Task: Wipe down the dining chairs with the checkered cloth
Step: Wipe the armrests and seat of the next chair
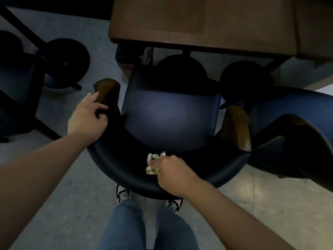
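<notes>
Cloth: checkered cloth bunched on the chair backrest top, poking out at 11 o'clock of the right hand.
Right fingers: clamped on the cloth.
Left hand: fingers curled around the wooden armrest.

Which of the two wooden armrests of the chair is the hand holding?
The left armrest: the left hand grips it. The right armrest is untouched; the right hand holds the cloth.
</notes>
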Motion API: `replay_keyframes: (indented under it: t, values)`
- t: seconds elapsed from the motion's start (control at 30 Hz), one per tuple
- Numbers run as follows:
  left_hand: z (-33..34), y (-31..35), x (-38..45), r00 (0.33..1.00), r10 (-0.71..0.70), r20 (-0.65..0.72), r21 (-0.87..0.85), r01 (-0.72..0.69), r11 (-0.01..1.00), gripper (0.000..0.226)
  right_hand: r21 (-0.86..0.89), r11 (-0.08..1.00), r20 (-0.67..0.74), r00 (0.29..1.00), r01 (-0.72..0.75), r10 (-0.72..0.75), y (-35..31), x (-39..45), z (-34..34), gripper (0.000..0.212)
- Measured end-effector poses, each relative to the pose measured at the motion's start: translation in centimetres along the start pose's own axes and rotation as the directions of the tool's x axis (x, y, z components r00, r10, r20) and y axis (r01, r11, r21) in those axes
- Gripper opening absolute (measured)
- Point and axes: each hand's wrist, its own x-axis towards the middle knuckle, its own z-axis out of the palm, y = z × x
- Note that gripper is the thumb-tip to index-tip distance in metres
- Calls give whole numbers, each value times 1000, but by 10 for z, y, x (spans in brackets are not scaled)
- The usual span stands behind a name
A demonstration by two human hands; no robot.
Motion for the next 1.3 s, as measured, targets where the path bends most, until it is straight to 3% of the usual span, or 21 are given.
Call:
replay_keyframes:
  t: [0.1,0.17,0.23,0.33,0.4,0.43,0.6,0.73,0.83,0.93,1.03,1.2,1.3]
  values:
    - [-1,3,-1,1000,14,5,20,-14,1000,30,-69,995,85,993,-78,84,22,-4,-8,46]
    - [0,4,0,998,66,18,105,-67,992,32,30,982,94,979,-184,181,31,5,-13,37]
    - [0,7,2,990,132,43,186,-138,973,33,179,953,-7,968,-246,251,26,23,-13,33]
    - [-3,9,-2,938,338,77,142,-346,928,31,337,921,-248,926,-194,286,-9,53,0,35]
    - [-4,5,-7,872,480,100,58,-487,872,30,396,905,-231,937,-154,261,-40,68,19,39]
    - [-5,4,-9,867,487,109,23,-492,871,31,388,908,-192,949,-159,249,-51,72,26,41]
    - [-7,4,-8,933,338,124,46,-345,937,26,179,969,-83,979,-168,185,-32,59,22,45]
    - [-9,2,-7,951,276,138,68,-287,955,14,86,970,-1,974,-226,227,-1,29,10,52]
    - [-8,1,-6,953,270,139,81,-283,956,11,-73,964,50,965,-255,259,23,11,-9,45]
    - [-6,2,-5,956,262,136,78,-274,959,10,-315,918,85,956,-243,282,49,-7,-38,32]
    - [-5,0,-4,956,261,132,78,-272,959,9,-473,828,-8,942,-300,336,83,-25,-70,32]
    - [-3,0,-2,955,271,125,101,-284,954,8,-342,859,-141,924,-382,355,117,-56,-78,40]
    - [-2,-2,-2,953,281,113,103,-292,951,8,-356,848,-171,920,-391,353,117,-49,-66,30]
